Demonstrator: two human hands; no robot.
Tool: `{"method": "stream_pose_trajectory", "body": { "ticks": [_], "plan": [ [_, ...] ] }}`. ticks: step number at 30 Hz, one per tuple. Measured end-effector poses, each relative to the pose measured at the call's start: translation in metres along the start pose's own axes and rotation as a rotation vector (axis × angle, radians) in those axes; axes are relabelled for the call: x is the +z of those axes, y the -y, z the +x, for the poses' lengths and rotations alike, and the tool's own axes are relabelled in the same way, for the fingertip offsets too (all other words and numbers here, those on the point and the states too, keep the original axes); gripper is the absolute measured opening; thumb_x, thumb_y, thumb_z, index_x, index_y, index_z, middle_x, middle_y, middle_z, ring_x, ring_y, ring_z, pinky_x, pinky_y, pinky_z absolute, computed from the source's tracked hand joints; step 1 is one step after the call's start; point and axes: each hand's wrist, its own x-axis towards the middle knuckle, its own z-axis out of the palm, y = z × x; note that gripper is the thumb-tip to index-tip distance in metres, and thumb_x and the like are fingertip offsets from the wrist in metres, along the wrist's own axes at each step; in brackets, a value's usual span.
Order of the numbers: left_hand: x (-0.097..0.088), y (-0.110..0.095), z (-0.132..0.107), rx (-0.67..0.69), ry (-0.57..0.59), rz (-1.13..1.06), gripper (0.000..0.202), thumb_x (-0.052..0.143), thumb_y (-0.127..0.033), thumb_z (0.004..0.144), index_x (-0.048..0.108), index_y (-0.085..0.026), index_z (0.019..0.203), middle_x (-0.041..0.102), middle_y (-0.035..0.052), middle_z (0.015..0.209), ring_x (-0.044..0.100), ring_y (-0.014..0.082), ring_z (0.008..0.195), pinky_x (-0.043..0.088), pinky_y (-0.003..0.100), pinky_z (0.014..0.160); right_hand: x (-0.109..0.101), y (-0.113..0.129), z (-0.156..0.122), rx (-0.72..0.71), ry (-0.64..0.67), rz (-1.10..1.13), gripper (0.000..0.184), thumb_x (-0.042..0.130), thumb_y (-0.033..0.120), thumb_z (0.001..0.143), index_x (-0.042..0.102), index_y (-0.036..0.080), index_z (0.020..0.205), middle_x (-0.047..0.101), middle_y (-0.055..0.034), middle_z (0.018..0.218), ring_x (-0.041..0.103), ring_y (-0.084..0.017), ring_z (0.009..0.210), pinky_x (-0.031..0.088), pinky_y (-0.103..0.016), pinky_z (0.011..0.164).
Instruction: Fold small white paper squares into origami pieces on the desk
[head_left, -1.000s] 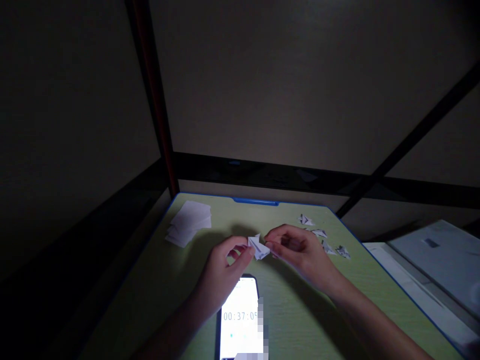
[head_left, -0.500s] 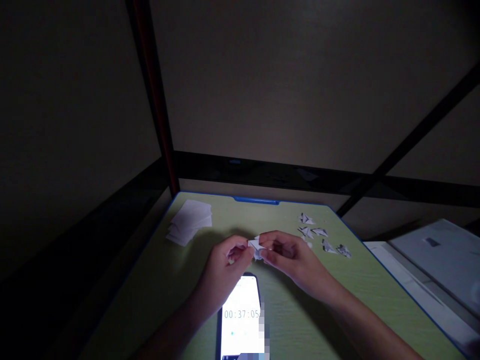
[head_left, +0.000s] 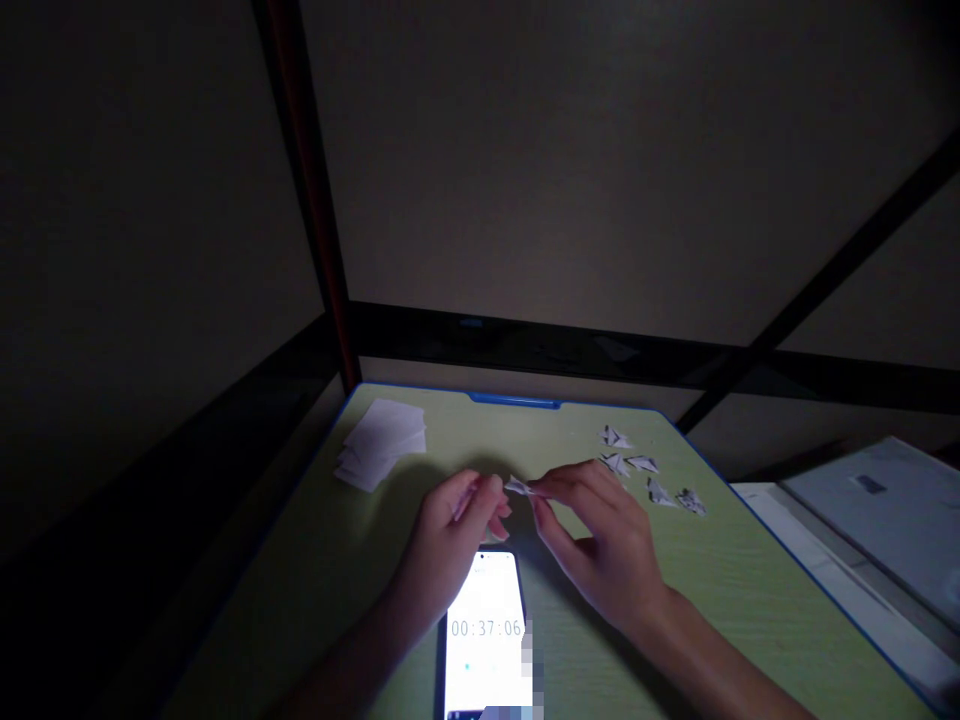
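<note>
A small folded white paper piece (head_left: 519, 486) sits pinched between my two hands above the green table (head_left: 315, 560). My left hand (head_left: 454, 540) curls its fingers against the piece's left end. My right hand (head_left: 600, 540) grips the right end with thumb and fingertips. Just below my hands lies a lit phone (head_left: 486, 640) showing a timer. Several finished folded paper pieces (head_left: 649, 475) lie to the right of my right hand.
A stack of white paper slips (head_left: 382, 445) rests at the table's far left. A blue clip (head_left: 514, 402) marks the far edge. A dark red post (head_left: 311, 200) rises behind the table. Grey flat boards (head_left: 870, 520) lie off to the right.
The paper piece has been pressed flatter between my fingers. My right hand has rotated, its fingers now reaching over the piece. The timer has advanced one second.
</note>
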Motion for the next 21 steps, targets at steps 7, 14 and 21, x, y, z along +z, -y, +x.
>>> {"method": "stream_pose_trajectory", "body": {
  "ticks": [7, 14, 21],
  "plan": [
    [-0.005, -0.007, 0.003, -0.058, 0.058, -0.066, 0.014, 0.053, -0.024, 0.078, 0.059, -0.011, 0.077, 0.059, -0.0006, 0.056, 0.055, 0.0103, 0.054, 0.041, 0.02, 0.051, -0.001, 0.008, -0.004, -0.228, 0.045, -0.182, 0.019, 0.064, 0.01, 0.075, 0.065, 0.014, 0.094, 0.066, -0.0083, 0.083, 0.053, -0.018, 0.072, 0.041, -0.031, 0.059],
    [-0.004, 0.005, 0.002, 0.004, 0.082, 0.04, 0.013, 0.055, -0.02, 0.078, 0.064, -0.011, 0.083, 0.066, 0.0044, 0.075, 0.062, 0.0138, 0.066, 0.051, 0.025, 0.063, -0.003, 0.01, -0.002, 0.164, 0.012, 0.173, 0.027, 0.063, 0.016, 0.074, 0.062, 0.018, 0.101, 0.06, -0.007, 0.092, 0.054, -0.019, 0.085, 0.046, -0.035, 0.069],
    [-0.003, 0.01, -0.002, 0.068, 0.151, 0.12, 0.015, 0.054, -0.026, 0.082, 0.063, -0.015, 0.087, 0.065, 0.0035, 0.079, 0.061, 0.014, 0.07, 0.052, 0.025, 0.063, 0.007, 0.003, -0.005, 0.677, 0.192, 0.575, 0.014, 0.061, 0.021, 0.075, 0.065, 0.017, 0.088, 0.062, -0.0032, 0.073, 0.055, -0.015, 0.065, 0.044, -0.031, 0.059]
  ]
}}
